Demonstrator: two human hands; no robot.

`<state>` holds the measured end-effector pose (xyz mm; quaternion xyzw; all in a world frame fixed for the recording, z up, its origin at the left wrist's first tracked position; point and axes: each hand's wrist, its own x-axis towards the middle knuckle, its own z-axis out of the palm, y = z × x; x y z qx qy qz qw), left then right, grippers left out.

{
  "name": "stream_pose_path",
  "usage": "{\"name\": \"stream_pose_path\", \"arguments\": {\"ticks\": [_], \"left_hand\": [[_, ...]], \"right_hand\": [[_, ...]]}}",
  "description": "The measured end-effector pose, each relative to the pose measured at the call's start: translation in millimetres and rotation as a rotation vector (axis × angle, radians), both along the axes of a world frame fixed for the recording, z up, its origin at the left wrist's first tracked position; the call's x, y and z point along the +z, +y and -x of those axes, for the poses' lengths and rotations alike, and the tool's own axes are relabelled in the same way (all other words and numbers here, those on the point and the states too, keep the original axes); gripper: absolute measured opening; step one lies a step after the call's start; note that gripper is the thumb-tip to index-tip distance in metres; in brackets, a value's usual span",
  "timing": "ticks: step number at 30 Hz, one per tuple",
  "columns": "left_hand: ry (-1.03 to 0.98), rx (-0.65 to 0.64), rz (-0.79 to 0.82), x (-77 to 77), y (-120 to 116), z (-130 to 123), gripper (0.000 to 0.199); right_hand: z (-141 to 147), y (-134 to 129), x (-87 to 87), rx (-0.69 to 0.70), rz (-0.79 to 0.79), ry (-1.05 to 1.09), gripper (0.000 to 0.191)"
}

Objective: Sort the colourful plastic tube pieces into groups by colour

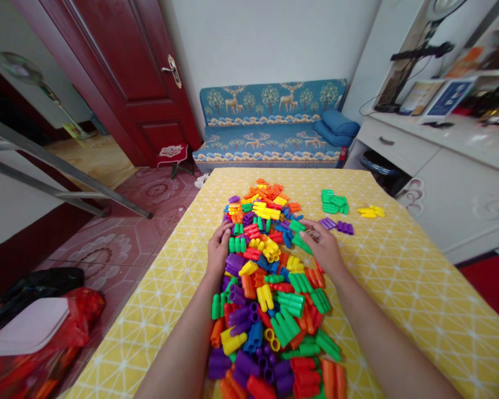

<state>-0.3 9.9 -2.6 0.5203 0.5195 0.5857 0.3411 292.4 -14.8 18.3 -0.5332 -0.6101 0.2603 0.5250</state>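
Note:
A long heap of plastic pieces point(266, 299) in green, yellow, red, orange, purple and blue runs down the table. My left hand point(219, 244) rests at the heap's left edge, fingers curved beside purple and green pieces; whether it grips one cannot be made out. At the right edge, my right hand point(319, 239) has its thumb and fingers closed on a green piece point(301, 243). Another green piece point(296, 225) lies by its fingertips. Right of the heap are small groups of green pieces point(335, 201), yellow pieces point(371, 211) and purple pieces point(344, 227).
The table point(399, 288) has a yellow patterned cloth. Behind it stands a blue sofa point(270, 138), with a small red stool point(173, 152) to its left. A white cabinet point(453, 183) is at the right, and bags point(83, 310) lie on the floor at the left.

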Motion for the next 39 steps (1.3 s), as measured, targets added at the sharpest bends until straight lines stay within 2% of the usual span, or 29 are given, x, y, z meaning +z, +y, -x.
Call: {"name": "stream_pose_path", "arguments": {"ticks": [4, 8, 11, 17, 23, 30, 35, 39], "left_hand": [[0.000, 0.005, 0.000, 1.2, -0.4, -0.2, 0.033], [0.005, 0.006, -0.004, 2.4, -1.4, -0.8, 0.033], [0.004, 0.004, -0.005, 1.4, -1.1, -0.5, 0.032], [0.008, 0.008, -0.006, -0.9, -0.2, 0.5, 0.033], [0.007, 0.002, -0.005, 2.0, -1.7, -0.2, 0.033], [0.013, 0.005, -0.009, 0.7, -0.2, 0.0, 0.033], [0.022, 0.008, -0.013, -0.7, 0.8, 0.3, 0.033], [0.012, 0.005, -0.010, -1.4, 0.7, 0.4, 0.034]], "right_hand": [[-39.2, 10.9, -13.3, -0.189, 0.011, 0.044, 0.040], [-74.6, 15.7, -32.0, -0.306, 0.043, -0.091, 0.039], [-84.3, 16.0, -37.3, -0.348, 0.059, -0.222, 0.042], [-72.7, 13.2, -30.7, -0.301, 0.124, -0.390, 0.054], [-62.8, 7.3, -26.4, -0.315, 0.143, -0.198, 0.035], [-52.9, 4.4, -22.9, -0.206, 0.079, 0.129, 0.044], [-51.1, 0.3, -21.2, -0.191, 0.138, 0.006, 0.048], [-50.6, -0.4, -19.6, -0.186, 0.134, -0.010, 0.047]]}}
